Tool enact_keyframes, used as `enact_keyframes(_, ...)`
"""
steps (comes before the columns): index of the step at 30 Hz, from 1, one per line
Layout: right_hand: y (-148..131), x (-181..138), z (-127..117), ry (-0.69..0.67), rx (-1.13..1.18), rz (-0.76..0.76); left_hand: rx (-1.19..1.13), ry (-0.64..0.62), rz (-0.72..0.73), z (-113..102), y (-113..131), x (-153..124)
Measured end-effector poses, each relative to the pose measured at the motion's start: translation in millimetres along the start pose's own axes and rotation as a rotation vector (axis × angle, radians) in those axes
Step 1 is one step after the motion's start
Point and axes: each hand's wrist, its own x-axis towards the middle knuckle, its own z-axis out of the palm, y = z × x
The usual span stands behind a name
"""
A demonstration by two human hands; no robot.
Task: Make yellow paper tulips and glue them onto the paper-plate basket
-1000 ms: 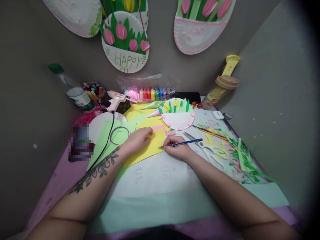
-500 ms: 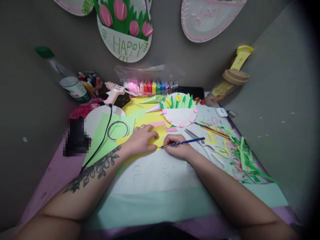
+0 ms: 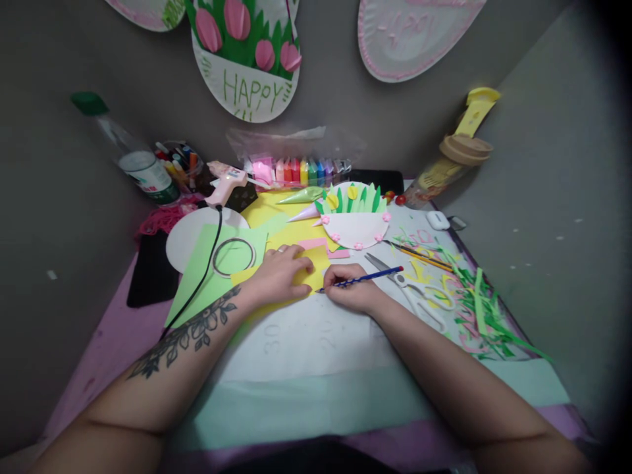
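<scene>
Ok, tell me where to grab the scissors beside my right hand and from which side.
Take the scissors by the white handle loops, coming in from the right. They lie flat with the loops at the near-right end, while the blades point away toward the paper-plate craft. The blue pencil in your right hand crosses just above the blade end, so that side looks crowded.

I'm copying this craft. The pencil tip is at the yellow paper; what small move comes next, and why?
Probably pull the pencil a short stroke across the yellow paper. The right hand grips it for writing, tip at the paper's near edge, and the left hand presses the sheet flat.
</scene>
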Motion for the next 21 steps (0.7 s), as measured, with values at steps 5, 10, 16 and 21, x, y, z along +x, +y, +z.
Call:
enact_keyframes(5, -0.4, -0.6, -2.1, 0.021, 0.016, 0.001, -0.005, 0.007, 0.003, 1.0, -0.9, 0.3)
enact_keyframes(10, -1.2, -0.4, -2.8, 0.010, 0.020, 0.001, -0.006, -0.004, -0.003, 1.4, -1.1, 0.5)
enact_keyframes(16, -1.7, -1.0, -3.2, 0.055, 0.054, 0.016, -0.006, 0.002, -0.001, 2.1, -2.1, 0.5)
enact_keyframes(21, -1.9, -0.8, -3.0, 0.046, 0.046, 0.016, -0.010, 0.000, 0.003, 2.1, -2.7, 1.0)
